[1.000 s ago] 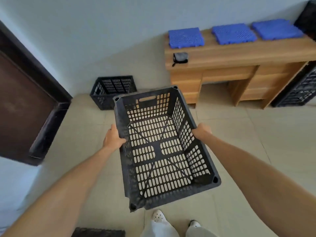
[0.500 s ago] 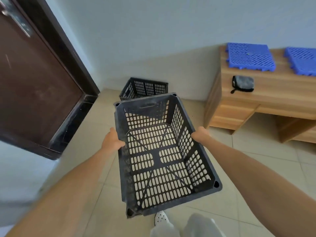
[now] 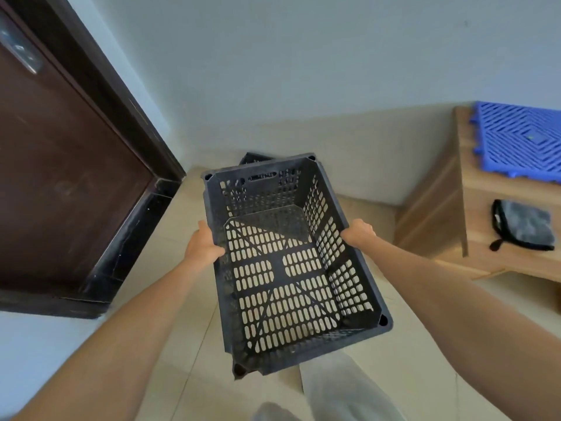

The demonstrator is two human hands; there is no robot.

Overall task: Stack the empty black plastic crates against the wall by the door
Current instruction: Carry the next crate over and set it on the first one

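I carry an empty black slotted plastic crate (image 3: 285,268) in the air in front of me, its open top facing up. My left hand (image 3: 202,246) grips its left rim and my right hand (image 3: 358,233) grips its right rim. A second black crate (image 3: 253,158) stands on the floor against the pale wall, beside the door; the carried crate hides nearly all of it, and only a corner of its rim shows.
A dark brown door (image 3: 60,177) with its dark frame fills the left. A wooden desk (image 3: 437,208) stands at the right, bearing a blue plastic grid tile (image 3: 522,144) and a small grey pouch (image 3: 523,226). Beige floor tiles (image 3: 188,344) lie underfoot.
I have walked closer to the wall corner with the crate in both hands. The floor crate has slipped almost wholly behind the carried one, and the desk has slid to the right edge.
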